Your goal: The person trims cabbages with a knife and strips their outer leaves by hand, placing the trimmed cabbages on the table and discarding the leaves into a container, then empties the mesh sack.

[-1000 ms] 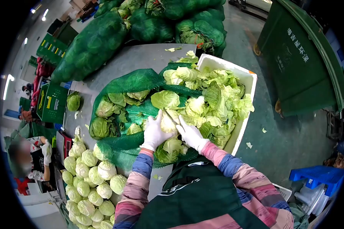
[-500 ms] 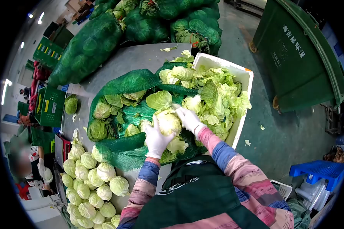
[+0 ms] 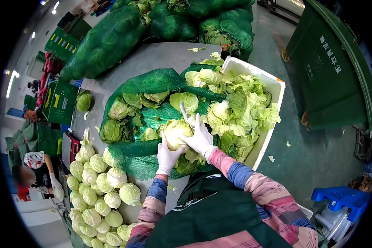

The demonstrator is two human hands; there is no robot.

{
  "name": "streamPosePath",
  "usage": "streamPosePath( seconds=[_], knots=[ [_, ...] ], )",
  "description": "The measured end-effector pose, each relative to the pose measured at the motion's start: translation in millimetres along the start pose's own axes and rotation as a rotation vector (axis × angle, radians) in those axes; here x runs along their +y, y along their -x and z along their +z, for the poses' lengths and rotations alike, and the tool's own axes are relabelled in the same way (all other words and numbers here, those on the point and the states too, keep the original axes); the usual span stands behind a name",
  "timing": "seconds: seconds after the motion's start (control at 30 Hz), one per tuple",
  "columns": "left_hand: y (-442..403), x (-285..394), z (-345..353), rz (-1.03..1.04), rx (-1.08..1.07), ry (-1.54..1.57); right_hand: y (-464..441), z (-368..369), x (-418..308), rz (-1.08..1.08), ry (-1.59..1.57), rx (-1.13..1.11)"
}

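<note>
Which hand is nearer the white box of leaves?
Right. The right hand is between the held cabbage and white box; the left hand farther off, at the cabbage's lower left.

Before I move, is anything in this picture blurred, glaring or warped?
Head view, middle: left hand, right hand and held cabbage look fairly sharp; head view, upper left: a lamp glares white; head view, left edge: a co-worker's head is blurred over; head view, right: the wheeled bin seems bowed by the wide lens; head view, corners: black.
</note>
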State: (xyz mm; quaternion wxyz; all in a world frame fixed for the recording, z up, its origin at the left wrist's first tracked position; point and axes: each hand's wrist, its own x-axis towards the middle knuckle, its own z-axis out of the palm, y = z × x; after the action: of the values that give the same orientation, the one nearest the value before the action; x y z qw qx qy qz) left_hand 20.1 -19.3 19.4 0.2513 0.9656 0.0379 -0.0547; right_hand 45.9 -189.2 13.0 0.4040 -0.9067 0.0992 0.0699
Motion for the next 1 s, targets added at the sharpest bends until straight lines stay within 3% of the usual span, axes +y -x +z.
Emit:
streamPosePath(
  seconds=[0.13,0.27,0.33,0.47,0.53,0.6,0.67,0.73,0.77,0.87,0.97,1.0],
  knots=[
    [-0.2,9.1,-4.3,-0.006,-0.001,0.054,-7.9,-6.5,8.7,0.035,-0.058,-0.11],
    [-5.3,-6.8,-3.4,0.018,-0.036,0.108,-17.9,22.4,47.4,-0.09,-0.283,0.028],
    [-8.0,-14.7,0.2,0.046,-0.021,0.118,-29.4,20.4,49.7,0.067,-0.285,-0.042],
    [-19.1,-29.7,-0.2,0.043,-0.064,0.177,-49.8,23.2,69.0,0.079,0.026,-0.039],
    [-11.6,-37.2,-5.9,0.012,-0.218,0.675,-56.3,17.2,66.6,0.104,0.03,-0.104],
    [-14.0,-38.9,-7.6,-0.03,-0.259,0.674,-54.2,3.7,54.1,0.127,0.033,-0.153],
    [-13.6,-40.9,-1.6,0.024,-0.183,0.433,-29.9,-37.5,22.8,0.015,0.119,0.004],
    [-9.6,-29.6,-0.7,0.05,-0.143,0.336,-18.8,-51.6,3.0,-0.165,-0.056,0.012],
    [-5.0,-17.8,-3.6,0.041,-0.136,0.213,-17.2,-43.1,-0.2,-0.358,-0.053,0.089],
    [6.4,4.6,-3.0,0.123,-0.081,0.09,-17.5,-25.0,-10.8,-0.271,0.186,-0.101],
    [13.6,5.3,-0.8,0.14,-0.021,0.095,-23.9,-17.9,-1.0,-0.097,-0.087,-0.246],
    [14.6,14.6,-7.6,0.064,-0.054,0.114,-23.9,-15.8,-1.6,-0.115,-0.052,-0.226]
  ],
)
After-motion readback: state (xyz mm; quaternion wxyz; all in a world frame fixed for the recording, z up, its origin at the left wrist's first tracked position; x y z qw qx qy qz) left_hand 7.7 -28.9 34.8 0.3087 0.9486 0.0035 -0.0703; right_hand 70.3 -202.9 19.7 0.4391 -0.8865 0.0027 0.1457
